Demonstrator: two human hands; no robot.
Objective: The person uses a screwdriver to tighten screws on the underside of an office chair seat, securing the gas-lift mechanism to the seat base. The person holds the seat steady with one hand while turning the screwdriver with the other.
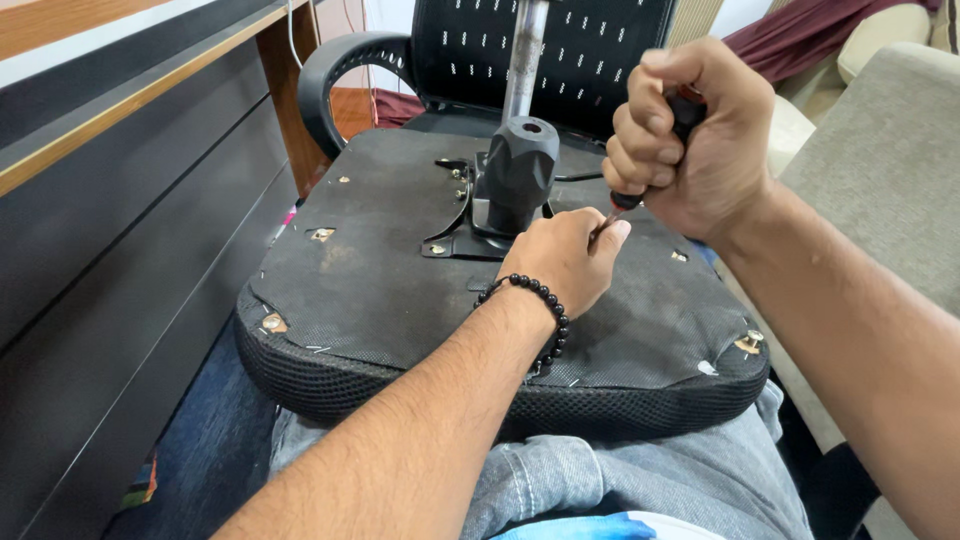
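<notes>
An upturned office chair seat (370, 290) lies on my lap, its black fabric underside facing up. A black metal mounting plate (455, 240) and a black mechanism housing (517, 175) with a chrome gas cylinder (525, 60) rise from its middle. My right hand (690, 135) is shut on a screwdriver (610, 212) with a red and black handle, the shaft pointing down at the plate. My left hand (562, 258), with a black bead bracelet on the wrist, rests on the seat and pinches the screwdriver's tip. The screw under it is hidden.
A dark desk front (120, 220) with a wood edge runs along the left. The chair's mesh backrest (560, 50) and black armrest (335, 75) stand behind. A grey sofa (890, 170) sits at the right. My jeans (640, 480) lie under the seat.
</notes>
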